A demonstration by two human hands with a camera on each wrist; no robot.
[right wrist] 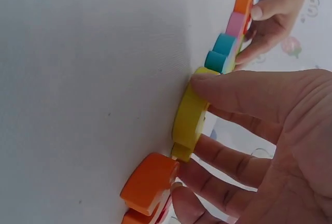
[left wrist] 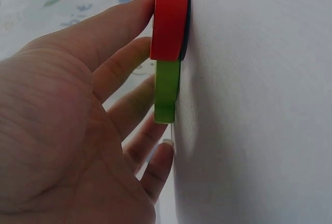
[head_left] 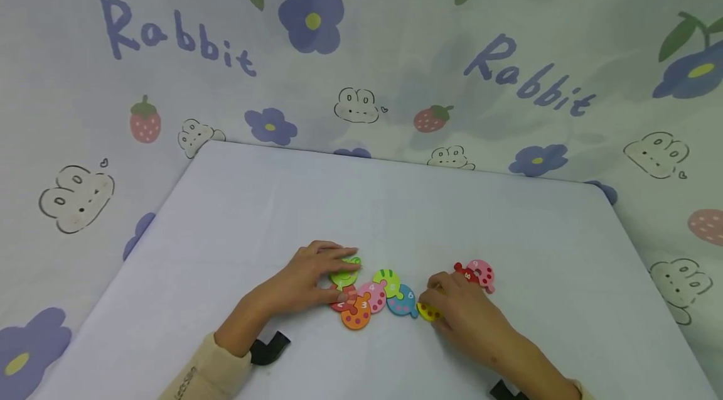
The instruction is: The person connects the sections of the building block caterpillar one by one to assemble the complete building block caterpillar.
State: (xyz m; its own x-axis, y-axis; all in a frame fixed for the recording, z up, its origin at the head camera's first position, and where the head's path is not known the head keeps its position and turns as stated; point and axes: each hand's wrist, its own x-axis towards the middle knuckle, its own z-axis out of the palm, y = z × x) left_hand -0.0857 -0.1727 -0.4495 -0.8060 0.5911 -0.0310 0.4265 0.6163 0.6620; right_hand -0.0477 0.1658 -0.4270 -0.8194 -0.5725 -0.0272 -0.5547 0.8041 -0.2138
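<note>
A curved chain of flat, numbered puzzle pieces lies on the white table. My left hand [head_left: 296, 281] rests at its left end, fingers extended over the green face piece [head_left: 346, 277] and thumb on the red piece [head_left: 337, 307]. Orange piece 3 [head_left: 356, 319], pink piece 4 [head_left: 373, 297], green piece 5 [head_left: 386, 281] and blue piece 6 [head_left: 401, 301] follow. At the blue piece's right edge, my right hand [head_left: 469, 315] pinches a yellow puzzle piece [right wrist: 191, 112] between thumb and fingers. The hand partly covers that piece in the head view.
Beyond my right hand lie a red piece 8 [head_left: 467, 273] and a pink piece 9 [head_left: 482, 272], touching each other. The white tabletop [head_left: 361, 211] ends at a printed curtain [head_left: 395, 61] behind. Black curved parts [head_left: 271, 348] sit at both wrists.
</note>
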